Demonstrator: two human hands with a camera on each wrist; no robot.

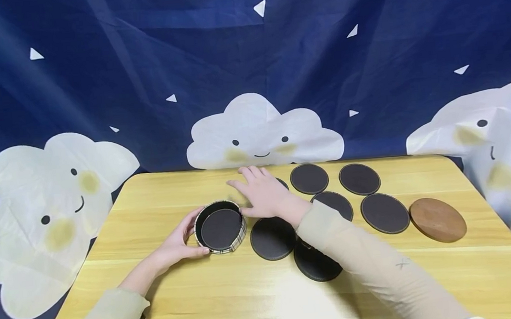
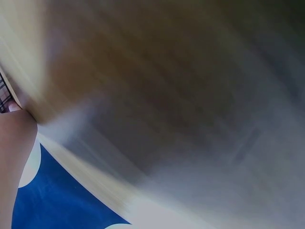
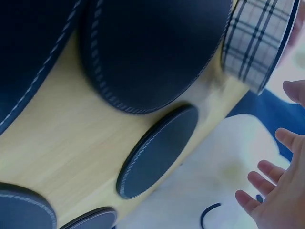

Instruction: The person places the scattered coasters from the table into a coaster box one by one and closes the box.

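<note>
A round plaid holder [image 1: 221,228] stands on the wooden table [image 1: 203,296] with one dark coaster lying flat inside it. My left hand [image 1: 188,236] grips its left wall, thumb in front and fingers behind. Just behind and to the right of the holder, my right hand [image 1: 259,193] hovers with straight, spread fingers and holds nothing; it partly hides a dark coaster [image 1: 283,182]. The right wrist view shows the plaid holder [image 3: 257,43], a dark coaster [image 3: 159,150] on the table and my spread fingers [image 3: 267,191]. The left wrist view is blurred.
Several more dark stitched coasters lie to the right of the holder, among them one [image 1: 273,238] beside it and one [image 1: 317,264] under my right forearm. A brown wooden disc [image 1: 437,219] lies far right. A blue cloud-print cloth [image 1: 258,134] hangs behind the table.
</note>
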